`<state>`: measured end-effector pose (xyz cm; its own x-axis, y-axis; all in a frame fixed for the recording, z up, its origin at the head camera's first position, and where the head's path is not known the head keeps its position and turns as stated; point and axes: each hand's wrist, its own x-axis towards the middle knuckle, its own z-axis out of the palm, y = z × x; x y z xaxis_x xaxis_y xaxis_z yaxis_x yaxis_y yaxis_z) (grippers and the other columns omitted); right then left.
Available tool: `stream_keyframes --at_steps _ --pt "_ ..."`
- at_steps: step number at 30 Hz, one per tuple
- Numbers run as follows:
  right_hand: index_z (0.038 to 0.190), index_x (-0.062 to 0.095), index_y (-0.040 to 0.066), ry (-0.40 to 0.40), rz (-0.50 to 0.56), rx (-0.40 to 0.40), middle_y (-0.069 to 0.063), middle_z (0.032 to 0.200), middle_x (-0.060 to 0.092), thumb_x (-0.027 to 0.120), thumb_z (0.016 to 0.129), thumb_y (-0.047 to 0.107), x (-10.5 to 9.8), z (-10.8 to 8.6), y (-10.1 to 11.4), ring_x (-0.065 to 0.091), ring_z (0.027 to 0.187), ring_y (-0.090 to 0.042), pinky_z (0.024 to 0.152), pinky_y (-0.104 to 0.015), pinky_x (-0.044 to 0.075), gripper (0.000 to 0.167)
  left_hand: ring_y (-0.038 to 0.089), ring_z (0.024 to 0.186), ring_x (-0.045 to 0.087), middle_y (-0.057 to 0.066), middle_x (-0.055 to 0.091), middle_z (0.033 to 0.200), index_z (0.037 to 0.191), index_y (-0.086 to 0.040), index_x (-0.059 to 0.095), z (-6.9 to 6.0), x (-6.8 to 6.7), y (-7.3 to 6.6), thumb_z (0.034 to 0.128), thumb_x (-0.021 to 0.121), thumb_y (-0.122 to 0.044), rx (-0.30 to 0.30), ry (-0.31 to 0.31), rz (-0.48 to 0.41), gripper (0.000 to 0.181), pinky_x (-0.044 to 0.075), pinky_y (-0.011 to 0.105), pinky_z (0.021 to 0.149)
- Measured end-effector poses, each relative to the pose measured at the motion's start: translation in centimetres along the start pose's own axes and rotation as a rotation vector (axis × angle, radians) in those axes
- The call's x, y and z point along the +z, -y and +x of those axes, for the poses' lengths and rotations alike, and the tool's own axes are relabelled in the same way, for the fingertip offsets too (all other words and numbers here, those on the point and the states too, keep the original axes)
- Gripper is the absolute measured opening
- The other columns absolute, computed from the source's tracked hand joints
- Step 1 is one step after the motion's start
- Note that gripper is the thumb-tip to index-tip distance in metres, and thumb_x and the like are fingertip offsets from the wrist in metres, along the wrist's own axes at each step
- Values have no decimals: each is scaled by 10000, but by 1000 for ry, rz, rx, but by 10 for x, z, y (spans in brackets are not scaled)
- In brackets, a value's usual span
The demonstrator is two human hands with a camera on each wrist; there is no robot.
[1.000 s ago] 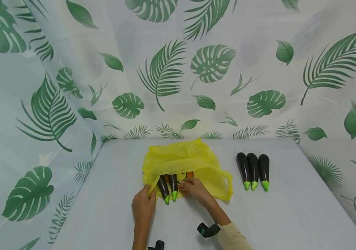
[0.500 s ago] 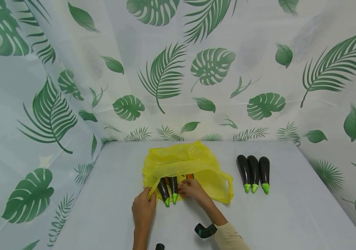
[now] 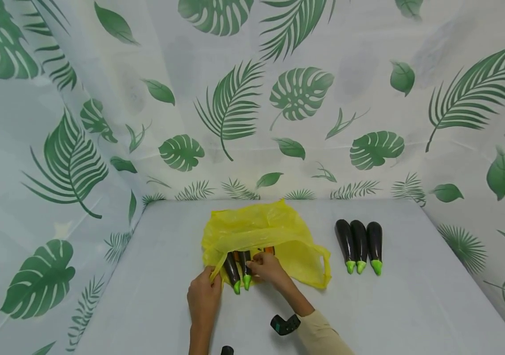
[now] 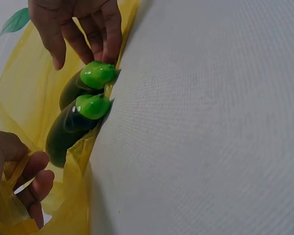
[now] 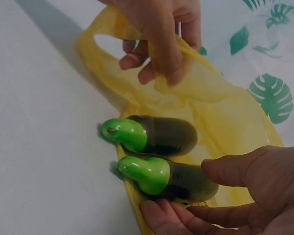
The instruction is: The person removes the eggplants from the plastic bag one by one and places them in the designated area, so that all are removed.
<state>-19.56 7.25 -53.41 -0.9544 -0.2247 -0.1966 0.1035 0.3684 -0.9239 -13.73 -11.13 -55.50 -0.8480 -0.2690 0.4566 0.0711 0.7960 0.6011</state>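
Observation:
My left hand (image 3: pixel 203 295) grips the left handle of a yellow plastic bag (image 3: pixel 279 217), its fingers curled round the thin plastic in the left wrist view. Two dark eggplants with green stem ends lie side by side in the bag's mouth: the left eggplant (image 3: pixel 231 268) and the right eggplant (image 3: pixel 246 268). My right hand (image 3: pixel 271 270) is at the right eggplant. In the right wrist view, its thumb (image 5: pixel 225 169) is beside the dark body and the other fingers lie along the near side, fairly straight. The eggplants' far ends are hidden under the bag.
Three more eggplants (image 3: pixel 358 246) lie in a row on the white table (image 3: pixel 394 315), right of the bag. The bag's right handle (image 3: pixel 325 266) spreads loose on the table. A leaf-patterned cloth (image 3: pixel 234 162) hangs behind and at the sides.
My right hand has moved left, from the orange-and-black print inside the bag to the right eggplant. The left hand keeps its grip on the bag's handle.

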Motion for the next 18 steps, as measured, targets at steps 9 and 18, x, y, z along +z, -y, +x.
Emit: stream_keyframes --at_steps 9,18 --pt "1107 612 -160 -20 -152 -85 -34 659 548 671 904 185 3 2 5 534 587 -123 515 -257 451 405 85 508 416 22 620 616 878 -62 707 1 0 -2 838 689 -80 4 -1 1 48 339 239 470" --pt "996 637 -94 -41 -167 -80 16 564 435 692 890 191 8 2 10 504 499 -136 447 -240 407 308 95 513 424 22 617 617 875 -59 705 1 0 -1 843 681 -85 -12 14 6 48 340 246 474"
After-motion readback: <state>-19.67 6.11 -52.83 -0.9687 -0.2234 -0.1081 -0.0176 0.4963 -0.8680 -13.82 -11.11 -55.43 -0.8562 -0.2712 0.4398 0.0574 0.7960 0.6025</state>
